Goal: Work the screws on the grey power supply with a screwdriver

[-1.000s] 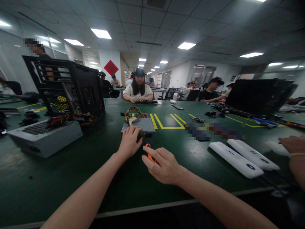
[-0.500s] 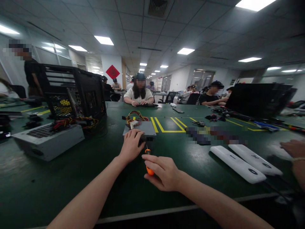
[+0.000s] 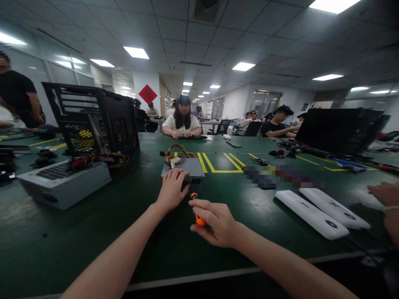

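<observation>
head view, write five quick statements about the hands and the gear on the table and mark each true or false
1. The right hand holds an orange-handled screwdriver. True.
2. The left hand rests on a white device. False: it rests on the small grey metal box.
3. Two white devices lie to the right of the right hand. True.
4. The black computer case stands to the right of both hands. False: it stands to their left.
5. The green table has yellow lines on it. True.
</observation>
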A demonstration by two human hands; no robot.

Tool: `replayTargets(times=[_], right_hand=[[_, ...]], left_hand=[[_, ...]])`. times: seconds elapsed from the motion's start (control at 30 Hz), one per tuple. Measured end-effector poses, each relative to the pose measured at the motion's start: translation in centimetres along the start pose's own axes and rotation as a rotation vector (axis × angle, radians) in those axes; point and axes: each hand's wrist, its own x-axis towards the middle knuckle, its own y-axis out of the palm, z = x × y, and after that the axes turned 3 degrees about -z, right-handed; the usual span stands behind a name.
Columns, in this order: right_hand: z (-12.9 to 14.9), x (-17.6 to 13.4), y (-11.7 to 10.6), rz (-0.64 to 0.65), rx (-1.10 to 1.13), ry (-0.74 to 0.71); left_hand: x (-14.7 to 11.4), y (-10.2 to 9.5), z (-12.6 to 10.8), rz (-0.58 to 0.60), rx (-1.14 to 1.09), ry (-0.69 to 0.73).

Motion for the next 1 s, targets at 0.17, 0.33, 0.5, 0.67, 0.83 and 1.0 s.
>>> replayTargets(times=[0.17, 0.33, 0.5, 0.67, 0.83, 1.0], right_hand=[[-0.22, -0.22, -0.23, 0.054, 0.101, 0.042], [0.05, 0.09, -0.23, 0.104, -0.017, -0.003], [-0.03, -0.26, 0.42, 0.018, 0.033, 0.047], [0.12, -0.11, 0.19, 0.164, 0.07, 0.055], [0.11, -0.06, 0.31, 0.09, -0.034, 0.005], [-0.07, -0.39, 0.58, 0.038, 0.016, 0.061]], left_hand=[[0.0, -0.03, 0.0, -0.001, 0.006, -0.002], [-0.04, -0.11, 0.01, 0.006, 0.013, 0.006], [-0.04, -0.08, 0.06, 0.01, 0.016, 0.0], [-0.03, -0.05, 0.04, 0.01, 0.021, 0.002], [-0.04, -0.09, 0.02, 0.01, 0.021, 0.009], [-0.01, -0.14, 0.0, 0.017, 0.036, 0.005]])
